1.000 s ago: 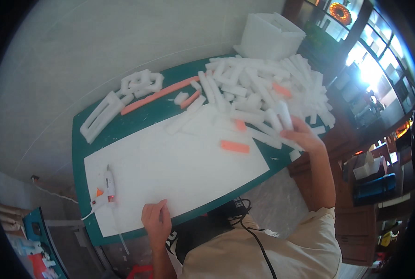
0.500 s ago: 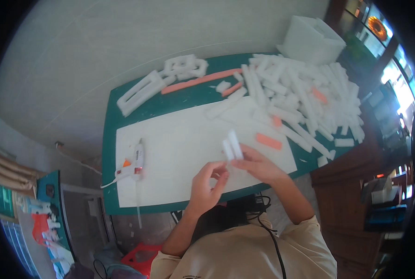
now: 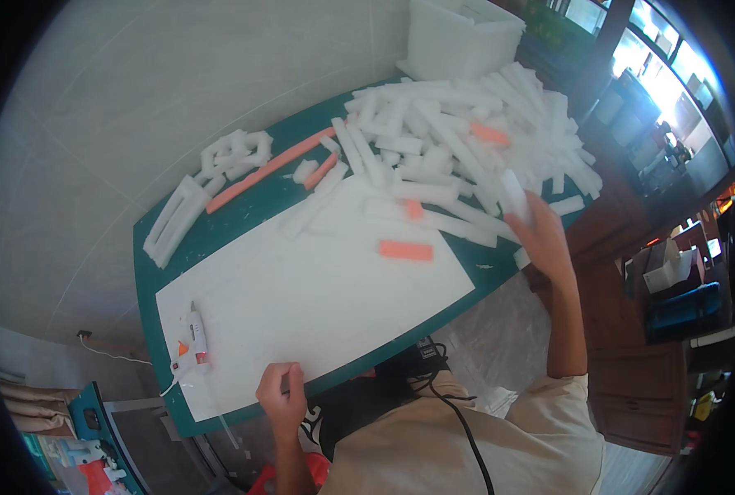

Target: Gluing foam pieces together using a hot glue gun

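Observation:
My right hand [image 3: 542, 239] reaches out over the right end of the pile of white foam strips [image 3: 458, 124]. Its fingers are closed on a short white foam strip [image 3: 513, 193] that points up and away from me. Near the front edge of the table my left hand [image 3: 283, 398] is raised, its fingers curled in, with nothing visible in them. A white board [image 3: 301, 305] lies flat beyond that hand. On the board's left end rests a white glue gun [image 3: 197, 332], with a clear glue stick [image 3: 223, 419] extending from its back over the table edge.
A flat orange foam piece [image 3: 406, 250] lies at the board's right part. Joined white foam frames [image 3: 176, 221] and a long orange strip [image 3: 268, 172] lie along the green table's [image 3: 146, 272] far left. A white foam box [image 3: 462, 41] stands behind the pile.
The view has swung to the right. My right hand has left the board's middle and moved right to the pile with white foam. My left hand has drawn apart from it, toward me.

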`<action>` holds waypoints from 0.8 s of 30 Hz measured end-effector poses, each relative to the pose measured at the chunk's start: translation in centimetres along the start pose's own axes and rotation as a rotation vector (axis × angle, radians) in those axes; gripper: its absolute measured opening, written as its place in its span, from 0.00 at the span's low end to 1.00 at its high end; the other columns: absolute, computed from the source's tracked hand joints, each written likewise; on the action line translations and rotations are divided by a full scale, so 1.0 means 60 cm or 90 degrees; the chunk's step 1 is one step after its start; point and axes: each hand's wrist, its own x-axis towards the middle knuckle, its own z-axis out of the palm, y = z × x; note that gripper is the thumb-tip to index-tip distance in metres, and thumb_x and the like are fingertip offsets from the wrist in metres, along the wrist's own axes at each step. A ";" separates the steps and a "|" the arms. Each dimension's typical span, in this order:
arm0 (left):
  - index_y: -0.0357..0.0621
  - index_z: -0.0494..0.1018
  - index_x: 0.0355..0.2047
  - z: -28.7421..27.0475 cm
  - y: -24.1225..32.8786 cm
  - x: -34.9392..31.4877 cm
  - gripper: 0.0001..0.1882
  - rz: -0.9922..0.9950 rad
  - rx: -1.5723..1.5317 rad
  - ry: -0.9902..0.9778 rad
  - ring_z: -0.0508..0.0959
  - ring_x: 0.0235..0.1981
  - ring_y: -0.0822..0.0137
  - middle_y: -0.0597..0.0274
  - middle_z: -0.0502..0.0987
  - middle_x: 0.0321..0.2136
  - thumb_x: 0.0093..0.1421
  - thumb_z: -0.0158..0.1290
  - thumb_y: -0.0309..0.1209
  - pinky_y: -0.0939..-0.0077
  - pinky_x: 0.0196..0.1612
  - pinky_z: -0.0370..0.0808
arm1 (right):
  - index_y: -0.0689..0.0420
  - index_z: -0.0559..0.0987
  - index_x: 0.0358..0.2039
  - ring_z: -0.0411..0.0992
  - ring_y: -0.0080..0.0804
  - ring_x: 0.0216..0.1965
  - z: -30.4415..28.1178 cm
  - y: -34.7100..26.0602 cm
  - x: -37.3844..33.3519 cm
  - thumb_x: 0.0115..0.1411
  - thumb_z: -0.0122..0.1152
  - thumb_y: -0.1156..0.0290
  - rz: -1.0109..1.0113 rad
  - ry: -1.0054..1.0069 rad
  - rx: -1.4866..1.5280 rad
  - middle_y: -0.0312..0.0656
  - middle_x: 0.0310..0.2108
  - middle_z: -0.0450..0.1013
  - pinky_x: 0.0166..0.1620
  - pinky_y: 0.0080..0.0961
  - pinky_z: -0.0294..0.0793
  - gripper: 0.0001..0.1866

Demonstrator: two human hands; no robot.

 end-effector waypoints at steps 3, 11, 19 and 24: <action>0.36 0.76 0.29 0.010 -0.005 -0.003 0.04 -0.020 -0.005 0.013 0.76 0.25 0.59 0.55 0.76 0.24 0.61 0.57 0.24 0.69 0.31 0.72 | 0.61 0.74 0.53 0.74 0.52 0.45 0.000 0.035 0.018 0.59 0.63 0.72 -0.080 0.102 -0.226 0.53 0.46 0.74 0.50 0.40 0.73 0.21; 0.37 0.76 0.28 0.016 -0.005 -0.003 0.05 -0.019 0.016 0.021 0.75 0.25 0.59 0.55 0.75 0.23 0.60 0.57 0.25 0.68 0.31 0.71 | 0.61 0.74 0.50 0.72 0.59 0.44 0.050 0.042 0.065 0.56 0.62 0.73 -0.166 0.011 -0.124 0.56 0.44 0.73 0.48 0.46 0.72 0.20; 0.38 0.76 0.27 0.016 -0.006 -0.005 0.04 0.011 0.033 0.020 0.74 0.25 0.56 0.55 0.75 0.23 0.58 0.58 0.24 0.65 0.31 0.70 | 0.56 0.69 0.48 0.74 0.61 0.41 0.116 0.016 0.134 0.55 0.61 0.72 -0.131 -0.102 -0.325 0.55 0.37 0.77 0.44 0.51 0.73 0.20; 0.38 0.75 0.27 0.019 0.001 0.002 0.04 0.052 0.048 0.030 0.74 0.25 0.55 0.55 0.75 0.23 0.58 0.58 0.24 0.64 0.30 0.69 | 0.54 0.67 0.52 0.75 0.62 0.40 0.125 0.015 0.141 0.56 0.62 0.70 -0.087 -0.110 -0.356 0.57 0.36 0.77 0.42 0.53 0.74 0.23</action>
